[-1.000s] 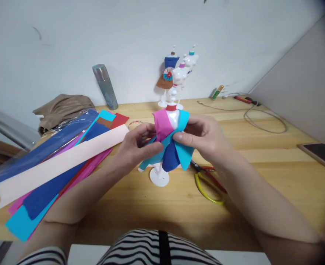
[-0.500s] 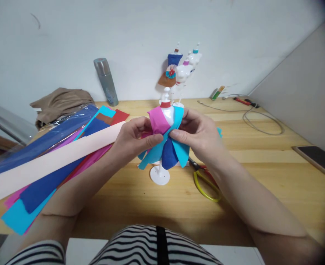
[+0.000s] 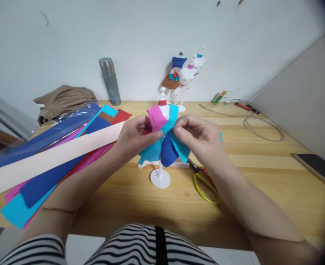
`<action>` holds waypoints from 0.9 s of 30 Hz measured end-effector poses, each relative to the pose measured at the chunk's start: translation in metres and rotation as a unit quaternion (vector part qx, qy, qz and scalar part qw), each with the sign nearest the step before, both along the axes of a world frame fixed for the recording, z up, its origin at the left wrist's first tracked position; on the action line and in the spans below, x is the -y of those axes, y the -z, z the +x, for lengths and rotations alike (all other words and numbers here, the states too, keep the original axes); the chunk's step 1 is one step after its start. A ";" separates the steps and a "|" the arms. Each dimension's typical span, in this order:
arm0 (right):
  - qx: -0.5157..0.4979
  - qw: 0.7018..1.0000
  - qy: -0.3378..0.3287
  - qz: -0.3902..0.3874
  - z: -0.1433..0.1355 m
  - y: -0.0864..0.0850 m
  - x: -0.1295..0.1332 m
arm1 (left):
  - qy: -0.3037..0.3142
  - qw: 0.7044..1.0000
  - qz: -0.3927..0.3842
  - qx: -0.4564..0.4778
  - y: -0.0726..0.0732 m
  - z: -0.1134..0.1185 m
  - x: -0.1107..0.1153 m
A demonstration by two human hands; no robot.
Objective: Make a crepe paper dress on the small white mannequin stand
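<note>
A small white mannequin (image 3: 162, 95) on a round base (image 3: 160, 178) stands upright on the table with a red band at its neck. Its dress (image 3: 150, 149) is made of pink, light-blue and dark-blue paper-like strips. My left hand (image 3: 136, 134) is closed on the dress's left side, its thumb pressed at the waist. On the other side my right hand (image 3: 199, 134) is closed in a pinch by the light-blue strip (image 3: 173, 115); what lies between its fingertips is hidden. Scissors (image 3: 206, 187) with yellow handles lie below my right hand.
Several coloured strips (image 3: 54, 154) lie at left, beside brown cloth (image 3: 65, 96). A flask (image 3: 110, 82) stands by the wall. Other small mannequins (image 3: 188, 75) stand behind. At right are a cable (image 3: 250, 129), a green-labelled item (image 3: 219, 97) and a phone (image 3: 317, 167).
My right thumb has moved off the front of the waist to the right edge of the dress. My left hand keeps its hold. The view has shifted slightly.
</note>
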State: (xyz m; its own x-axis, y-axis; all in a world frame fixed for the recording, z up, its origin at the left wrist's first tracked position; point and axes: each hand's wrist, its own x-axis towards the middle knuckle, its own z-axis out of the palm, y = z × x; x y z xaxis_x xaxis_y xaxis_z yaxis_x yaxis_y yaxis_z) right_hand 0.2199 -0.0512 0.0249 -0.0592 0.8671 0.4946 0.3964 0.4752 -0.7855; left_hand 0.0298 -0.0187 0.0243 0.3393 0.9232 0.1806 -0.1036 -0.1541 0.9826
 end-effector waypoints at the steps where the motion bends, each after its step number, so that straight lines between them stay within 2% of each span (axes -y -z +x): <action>1: 0.025 0.999 0.015 0.019 0.000 -0.001 0.002 | -0.002 1.000 0.000 -0.001 0.001 0.000 -0.001; 7: 0.193 0.965 0.116 0.133 -0.008 0.003 0.012 | -0.027 1.000 0.009 -0.005 0.002 0.002 -0.002; 12: 0.260 0.938 0.146 0.174 -0.012 0.009 0.011 | -0.028 1.000 0.009 -0.003 0.001 0.003 0.000; 24: 0.263 0.935 0.136 0.194 -0.014 0.007 0.013 | -0.044 0.997 0.062 -0.016 0.002 0.005 0.004; 27: 0.261 0.924 0.139 0.243 -0.014 0.008 0.014 | -0.043 0.997 0.067 -0.008 0.003 0.006 0.004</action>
